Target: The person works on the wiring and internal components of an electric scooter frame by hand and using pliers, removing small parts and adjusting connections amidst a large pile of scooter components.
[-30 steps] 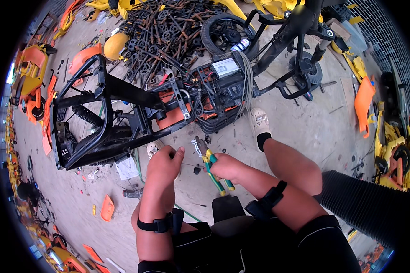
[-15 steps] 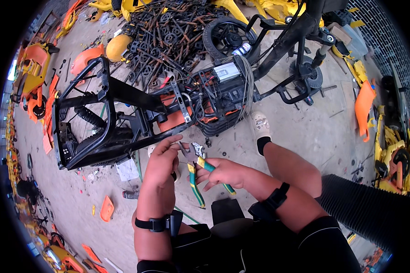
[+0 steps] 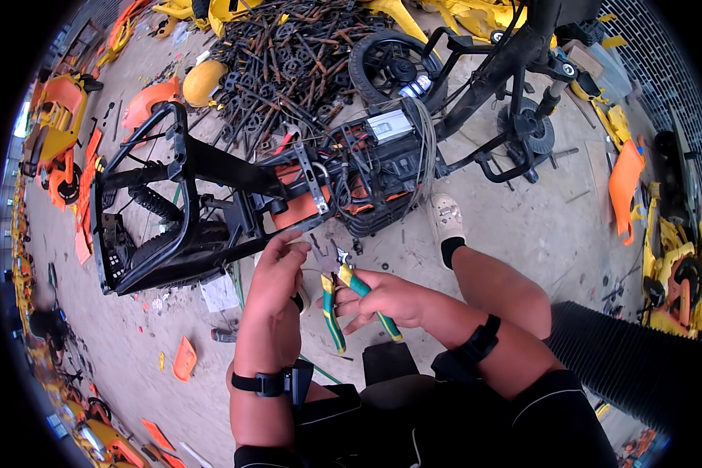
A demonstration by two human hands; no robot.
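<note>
My right hand [image 3: 384, 298] is wrapped around one handle of the pliers [image 3: 351, 287], which have green and yellow grips spread apart. Their metal jaws point away from me and stand parted. Just left of the jaws is my left hand [image 3: 279, 267], fingers curled and the thumb near the fingertips; whatever small thing they may pinch cannot be made out. Beyond both hands lies a black vehicle frame [image 3: 234, 168], with a wired battery and controller section [image 3: 382, 160] on its right part. A silvery metal bracket [image 3: 317, 187] crosses the frame's middle.
A heap of rusty metal parts [image 3: 281, 66] lies behind the frame, beside a black wheel [image 3: 394, 70] and a yellow helmet-like shell [image 3: 204, 83]. Orange panels [image 3: 625, 187] are strewn at the sides. A ribbed black tube [image 3: 608, 355] lies near my right leg.
Both hands stay nearly in place. The left fingers have curled in from a more stretched pose, and the pliers have shifted slightly.
</note>
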